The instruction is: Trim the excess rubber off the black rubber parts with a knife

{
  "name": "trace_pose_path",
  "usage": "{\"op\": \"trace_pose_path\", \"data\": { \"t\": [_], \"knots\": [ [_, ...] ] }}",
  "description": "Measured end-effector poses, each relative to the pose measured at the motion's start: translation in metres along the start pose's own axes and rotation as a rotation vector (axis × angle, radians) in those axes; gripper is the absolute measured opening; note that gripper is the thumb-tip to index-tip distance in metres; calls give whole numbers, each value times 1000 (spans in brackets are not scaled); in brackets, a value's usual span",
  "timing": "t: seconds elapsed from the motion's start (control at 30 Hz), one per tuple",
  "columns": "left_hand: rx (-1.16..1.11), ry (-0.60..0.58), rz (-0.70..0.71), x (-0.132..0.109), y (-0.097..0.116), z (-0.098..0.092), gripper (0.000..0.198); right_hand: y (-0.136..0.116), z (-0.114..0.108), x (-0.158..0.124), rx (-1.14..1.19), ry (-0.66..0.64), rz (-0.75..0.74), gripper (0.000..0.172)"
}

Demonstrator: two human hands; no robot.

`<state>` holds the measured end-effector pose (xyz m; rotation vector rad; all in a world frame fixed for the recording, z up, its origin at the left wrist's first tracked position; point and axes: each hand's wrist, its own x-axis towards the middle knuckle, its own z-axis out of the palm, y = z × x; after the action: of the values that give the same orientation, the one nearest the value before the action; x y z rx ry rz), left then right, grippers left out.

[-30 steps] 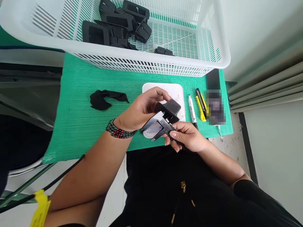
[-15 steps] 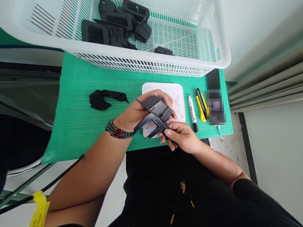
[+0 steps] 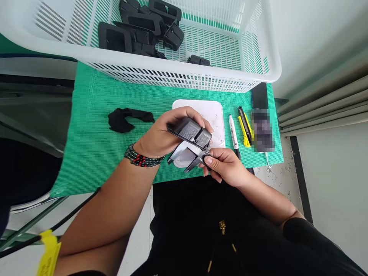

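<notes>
The left hand (image 3: 161,134) holds a flat black plastic part (image 3: 189,132) with a ribbed face. Its fingers (image 3: 188,113) curl over the part's far edge and pinch it against the thumb, above the near edge of the surface. A bracelet of dark green and red beads (image 3: 140,159) circles that wrist. The right hand (image 3: 227,166) holds a grey metal caliper (image 3: 186,155) just under the part and touching it, thumb and fingers pressed together on its slider. Whether the caliper's jaws close on the part cannot be told.

Under both hands lies a white square scale (image 3: 214,111) on a green mesh mat (image 3: 94,145). To the left on the mat sits a crumpled black cloth (image 3: 123,119). To the right lie a white marker pen (image 3: 233,132), a yellow utility knife (image 3: 244,130) and a phone (image 3: 262,128), side by side. At the far edge stands a white slotted plastic basket (image 3: 184,76) holding a heap of black plastic frames (image 3: 138,27).
</notes>
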<state>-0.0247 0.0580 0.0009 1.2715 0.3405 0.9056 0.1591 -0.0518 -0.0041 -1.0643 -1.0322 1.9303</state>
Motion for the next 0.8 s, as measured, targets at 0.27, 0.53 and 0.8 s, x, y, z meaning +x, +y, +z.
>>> {"op": "trace_pose_path", "data": {
  "t": [0.27, 0.53, 0.8],
  "knots": [
    [-21, -89, 33, 2, -1, -2, 30, -3, -1, -4, 17, 22, 26, 60],
    [-9, -84, 29, 3, 0, -1, 32, -5, -2, -4, 163, -11, 65, 54],
    [-62, -117, 74, 3, -4, -6, 39, -7, -9, -9, 248, -140, 42, 38]
  ]
}}
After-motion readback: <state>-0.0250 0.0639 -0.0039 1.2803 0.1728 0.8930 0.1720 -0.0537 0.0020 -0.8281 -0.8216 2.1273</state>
